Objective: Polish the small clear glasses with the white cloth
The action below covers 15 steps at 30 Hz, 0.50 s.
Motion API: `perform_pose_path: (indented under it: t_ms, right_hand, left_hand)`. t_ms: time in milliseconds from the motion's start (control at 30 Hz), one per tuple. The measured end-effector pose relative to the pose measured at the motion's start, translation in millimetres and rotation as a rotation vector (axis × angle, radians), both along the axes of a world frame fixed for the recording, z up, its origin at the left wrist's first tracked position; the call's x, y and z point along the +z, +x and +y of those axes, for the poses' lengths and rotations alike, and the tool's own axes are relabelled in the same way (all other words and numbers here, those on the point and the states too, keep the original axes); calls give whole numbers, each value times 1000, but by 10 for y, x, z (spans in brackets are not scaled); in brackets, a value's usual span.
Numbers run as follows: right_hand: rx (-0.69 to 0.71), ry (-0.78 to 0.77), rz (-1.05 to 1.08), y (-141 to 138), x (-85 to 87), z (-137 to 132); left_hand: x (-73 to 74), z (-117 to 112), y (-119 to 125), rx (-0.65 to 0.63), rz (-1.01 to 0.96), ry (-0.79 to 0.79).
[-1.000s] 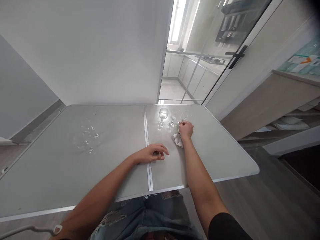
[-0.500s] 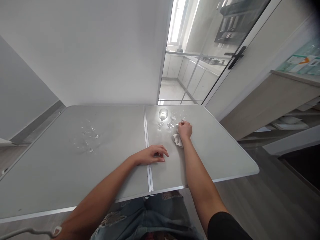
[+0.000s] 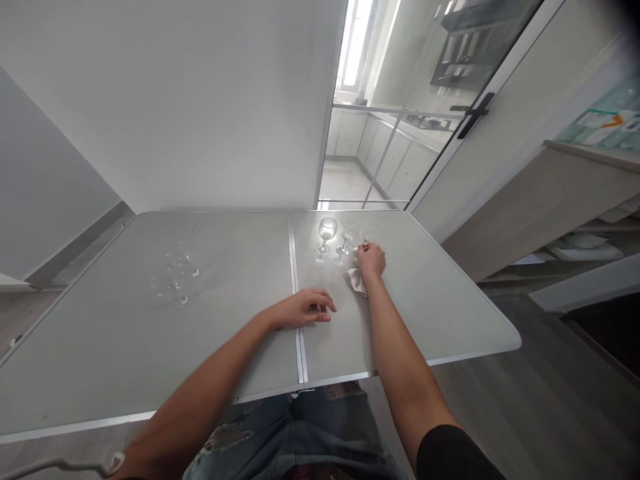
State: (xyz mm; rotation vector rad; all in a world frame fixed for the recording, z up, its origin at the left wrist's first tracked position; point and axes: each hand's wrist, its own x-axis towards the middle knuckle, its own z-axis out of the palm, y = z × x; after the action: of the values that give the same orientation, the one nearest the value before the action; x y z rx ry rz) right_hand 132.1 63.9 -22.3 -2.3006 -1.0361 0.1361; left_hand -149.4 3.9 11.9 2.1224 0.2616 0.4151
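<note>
My right hand [image 3: 371, 260] is closed around the stem of a clear wine glass [image 3: 365, 231], whose bowl shows faintly beyond the fingers. Under and beside that wrist lies a crumpled white cloth [image 3: 357, 283]. Left of the held glass, two more stemmed glasses stand upright: a bright one [image 3: 328, 229] and a fainter one [image 3: 343, 248]. My left hand [image 3: 313, 307] rests on the table by the seam, fingers loosely bent and apart, holding nothing.
The grey folding table [image 3: 240, 360] has a metal seam [image 3: 299, 333] across its middle. Several transparent glass pieces [image 3: 184, 299], hard to make out, sit on the left half. Behind the table rise a white wall [image 3: 215, 107] and a glazed door [image 3: 380, 147]. Shelves [image 3: 540, 193] stand at the right.
Almost nothing differs. The view has shifted very slightly; my right hand stays closed on the wine glass and my left hand rests in the same place.
</note>
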Motion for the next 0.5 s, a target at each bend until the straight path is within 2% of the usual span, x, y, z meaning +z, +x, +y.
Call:
perform_pose_path:
  t_ms: [133, 200, 267, 400, 500]
  right_hand:
    - [9, 16, -7, -7, 7, -16]
    - [-4, 22, -3, -7, -1, -26]
    - [-21, 18, -15, 1, -23, -30]
    - [-3, 3, -40, 31, -74, -19]
    - [-3, 0, -41, 43, -87, -18]
  left_hand:
    - [38, 43, -50, 98, 47, 316]
    - [123, 35, -81, 193, 57, 432]
    - [256, -20, -108, 324, 22, 479]
    - [540, -273, -230, 725, -163, 457]
    - [587, -497, -494, 1102, -333, 413]
